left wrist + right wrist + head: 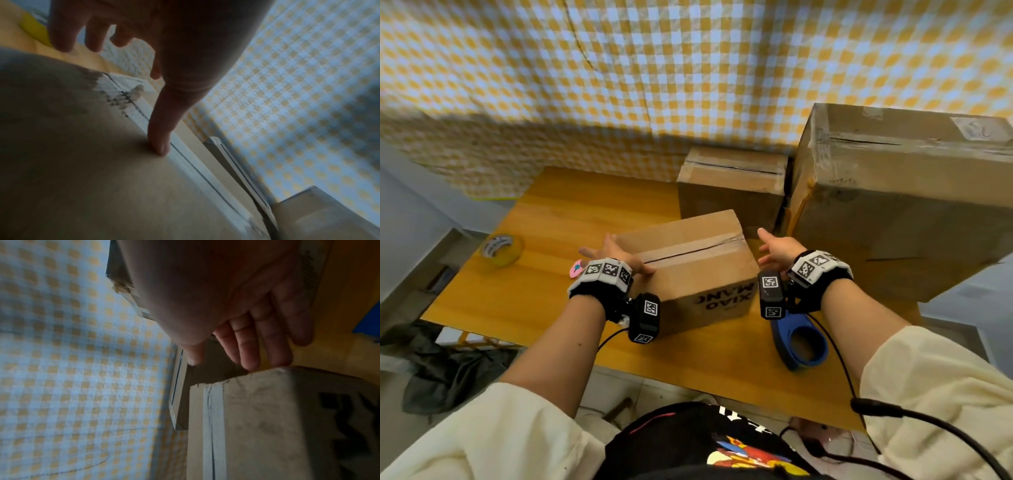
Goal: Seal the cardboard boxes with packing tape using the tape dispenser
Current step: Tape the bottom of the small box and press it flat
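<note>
A person stands at a smooth orange wooden table point(585, 212) backed by a yellow-and-white checked cloth point(688, 68). The step in hand looks like positioning a box for taping, with no tape yet being laid.

Far right stands the largest brown cardboard box point(900, 205), worn and wrinkled with old clear tape. Beside it at the back is a medium brown cardboard box point(732, 192), its top seam showing a dark slit.

In front sits the small brown cardboard box with black lettering point(688, 270), matte and square-edged, its top flaps closed along a centre seam. The left hand point(616, 255) lies open against its left edge, thumb pressing the top near the seam. The right hand point(779, 250) is spread open just beside its right side, gripping nothing; whether its fingertips touch the box is unclear.

The blue plastic tape dispenser point(799, 342), with a round hollow hub, lies on the table near the right wrist, untouched. A roll of yellowish clear packing tape point(501, 250) lies at the left.

Next, the right hand likely needs to pick up the dispenser while the left steadies the box.
</note>
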